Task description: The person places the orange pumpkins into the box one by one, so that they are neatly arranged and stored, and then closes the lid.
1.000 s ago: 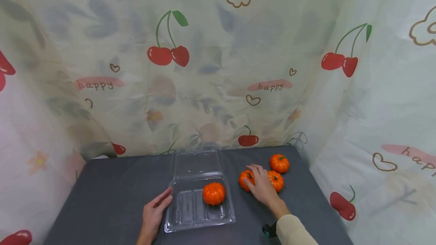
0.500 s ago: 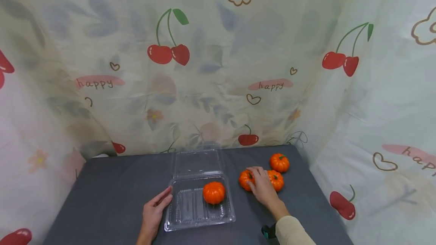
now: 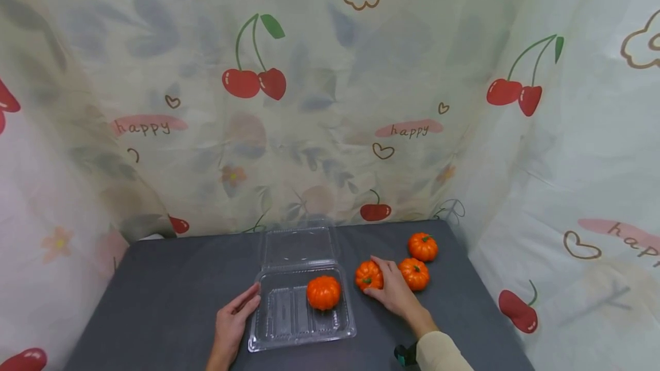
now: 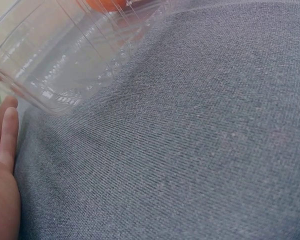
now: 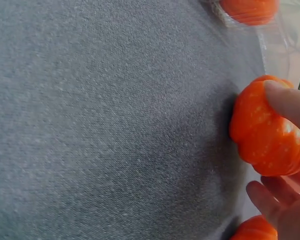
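A small orange toy pumpkin (image 3: pixel 368 276) with a green stem is held in my right hand (image 3: pixel 399 291), thumb and fingers on either side of it. In the right wrist view the thumb presses on the ribbed side of this pumpkin (image 5: pixel 265 132). A clear plastic clamshell box (image 3: pixel 278 325) lies with its lid folded back, and another pumpkin (image 3: pixel 323 292) sits in the right part of its base. My left hand (image 3: pixel 232 325) has its fingers fairly straight at the box's left rim; the left wrist view shows these fingers (image 4: pixel 9 132) beside the box wall.
Two more pumpkins stand to the right of my right hand, a nearer one (image 3: pixel 414 274) and a farther one (image 3: pixel 423 247). The dark grey table (image 3: pixel 170 302) is enclosed by a printed curtain (image 3: pixel 309 147) at the back and sides.
My right hand has moved slightly left, and the pumpkin in it has shifted left, away from the pumpkin beside it. The left hand and the box have stayed in place.
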`<state>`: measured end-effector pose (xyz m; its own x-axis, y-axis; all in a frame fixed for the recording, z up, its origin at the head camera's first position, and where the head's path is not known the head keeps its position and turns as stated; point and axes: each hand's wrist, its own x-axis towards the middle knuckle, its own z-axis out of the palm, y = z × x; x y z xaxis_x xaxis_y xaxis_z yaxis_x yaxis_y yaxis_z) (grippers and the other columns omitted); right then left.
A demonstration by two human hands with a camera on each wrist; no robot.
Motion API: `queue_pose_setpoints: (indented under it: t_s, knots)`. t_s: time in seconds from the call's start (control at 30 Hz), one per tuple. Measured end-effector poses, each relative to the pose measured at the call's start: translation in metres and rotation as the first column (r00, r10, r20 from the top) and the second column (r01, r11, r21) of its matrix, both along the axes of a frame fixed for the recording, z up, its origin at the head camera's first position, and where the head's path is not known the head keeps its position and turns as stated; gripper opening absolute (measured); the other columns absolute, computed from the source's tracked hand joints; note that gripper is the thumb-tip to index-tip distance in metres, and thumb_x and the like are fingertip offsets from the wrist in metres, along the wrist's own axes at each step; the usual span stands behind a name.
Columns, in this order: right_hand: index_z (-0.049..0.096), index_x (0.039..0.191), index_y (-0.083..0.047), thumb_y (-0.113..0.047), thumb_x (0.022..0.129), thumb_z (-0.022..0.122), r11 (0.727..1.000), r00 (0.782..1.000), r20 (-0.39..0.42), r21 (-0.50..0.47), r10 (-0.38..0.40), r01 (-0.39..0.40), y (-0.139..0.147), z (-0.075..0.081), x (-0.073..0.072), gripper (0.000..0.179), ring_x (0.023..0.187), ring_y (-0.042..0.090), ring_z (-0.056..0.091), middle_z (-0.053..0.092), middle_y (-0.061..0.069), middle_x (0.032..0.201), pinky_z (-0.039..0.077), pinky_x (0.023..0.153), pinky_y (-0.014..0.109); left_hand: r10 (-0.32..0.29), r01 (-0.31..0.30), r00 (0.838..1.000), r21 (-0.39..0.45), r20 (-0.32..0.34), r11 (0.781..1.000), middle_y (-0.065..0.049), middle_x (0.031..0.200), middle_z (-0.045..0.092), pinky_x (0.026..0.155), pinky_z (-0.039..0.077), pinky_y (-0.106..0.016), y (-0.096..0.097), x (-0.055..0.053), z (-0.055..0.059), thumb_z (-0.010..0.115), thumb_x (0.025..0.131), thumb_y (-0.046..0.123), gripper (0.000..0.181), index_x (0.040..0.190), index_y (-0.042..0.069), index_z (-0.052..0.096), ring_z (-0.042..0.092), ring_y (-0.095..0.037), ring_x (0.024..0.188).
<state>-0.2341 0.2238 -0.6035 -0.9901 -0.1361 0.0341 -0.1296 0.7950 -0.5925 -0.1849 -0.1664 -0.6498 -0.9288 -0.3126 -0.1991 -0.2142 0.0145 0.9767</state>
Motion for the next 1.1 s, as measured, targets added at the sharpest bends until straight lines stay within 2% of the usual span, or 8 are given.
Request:
queue_pose_setpoints:
  t_s: [0.1, 0.2, 0.37, 0.47, 0.6, 0.87, 1.1]
  knots:
    - [0.043, 0.154, -0.018, -0.034, 0.082, 0.087, 1.0, 1.0, -0.003, -0.023, 0.021, -0.021, 0.001, -0.002, 0.001, 0.085, 0.125, 0.032, 0.055, 0.051, 0.015, 0.142, 0.047, 0.111, 0.057, -0.004, 0.004, 1.0, -0.011, 0.01, 1.0, -0.005, 0.135, 0.068, 0.082, 0.051, -0.005, 0.001, 0.0, 0.0, 0.078, 0.091, 0.021, 0.044, 0.133, 0.012, 0.068, 0.064, 0.017, 0.099]
    - [0.044, 0.154, -0.02, -0.042, 0.083, 0.084, 0.998, 0.999, 0.011, -0.048, 0.03, -0.029, 0.001, -0.002, 0.004, 0.084, 0.125, 0.031, 0.056, 0.051, 0.014, 0.142, 0.047, 0.11, 0.057, 0.0, 0.0, 1.0, -0.01, 0.008, 1.0, -0.006, 0.136, 0.068, 0.082, 0.051, -0.005, 0.001, 0.0, -0.001, 0.078, 0.091, 0.021, 0.043, 0.133, 0.013, 0.069, 0.064, 0.017, 0.099]
    - [0.047, 0.152, -0.024, -0.059, 0.092, 0.067, 0.997, 0.999, 0.042, -0.073, 0.016, -0.013, 0.001, 0.0, 0.007, 0.072, 0.126, 0.027, 0.056, 0.052, 0.009, 0.144, 0.047, 0.111, 0.055, 0.005, -0.005, 1.0, -0.007, 0.004, 1.0, -0.006, 0.135, 0.068, 0.082, 0.051, -0.005, 0.001, 0.0, -0.002, 0.078, 0.091, 0.021, 0.043, 0.132, 0.012, 0.069, 0.065, 0.017, 0.098]
    - [0.053, 0.148, -0.024, -0.052, 0.1, 0.059, 0.996, 1.0, 0.008, -0.088, 0.015, -0.014, 0.001, 0.002, 0.009, 0.056, 0.125, 0.025, 0.058, 0.058, 0.006, 0.139, 0.046, 0.112, 0.054, 0.005, -0.005, 1.0, -0.007, 0.003, 1.0, -0.005, 0.134, 0.069, 0.082, 0.052, -0.005, 0.001, 0.0, -0.002, 0.078, 0.091, 0.02, 0.043, 0.133, 0.012, 0.069, 0.065, 0.016, 0.098]
    - [0.058, 0.142, -0.024, -0.036, 0.103, 0.061, 0.995, 0.999, -0.052, -0.098, 0.009, -0.014, 0.0, 0.003, 0.011, 0.041, 0.123, 0.023, 0.06, 0.062, 0.002, 0.133, 0.047, 0.112, 0.051, 0.008, -0.008, 1.0, -0.005, 0.002, 1.0, -0.004, 0.133, 0.07, 0.082, 0.052, -0.005, 0.001, 0.0, -0.003, 0.078, 0.091, 0.02, 0.043, 0.132, 0.012, 0.069, 0.065, 0.016, 0.099]
    - [0.055, 0.145, -0.02, -0.037, 0.102, 0.062, 0.996, 0.996, -0.088, -0.093, -0.006, -0.002, -0.003, 0.013, 0.011, 0.046, 0.125, 0.024, 0.06, 0.06, 0.003, 0.136, 0.047, 0.112, 0.053, 0.024, -0.024, 1.0, 0.001, -0.001, 1.0, 0.0, 0.129, 0.072, 0.082, 0.052, -0.005, 0.0, 0.0, -0.002, 0.079, 0.09, 0.022, 0.042, 0.13, 0.012, 0.071, 0.066, 0.016, 0.099]
    - [0.054, 0.145, -0.017, -0.037, 0.101, 0.063, 0.996, 0.987, -0.159, -0.087, 0.005, -0.019, -0.005, 0.031, 0.011, 0.049, 0.119, 0.023, 0.061, 0.06, 0.004, 0.135, 0.05, 0.108, 0.05, 0.026, -0.024, 0.999, 0.047, -0.044, 0.999, 0.02, 0.112, 0.076, 0.085, 0.053, -0.007, -0.001, 0.002, -0.002, 0.081, 0.088, 0.02, 0.042, 0.128, 0.01, 0.072, 0.067, 0.013, 0.102]
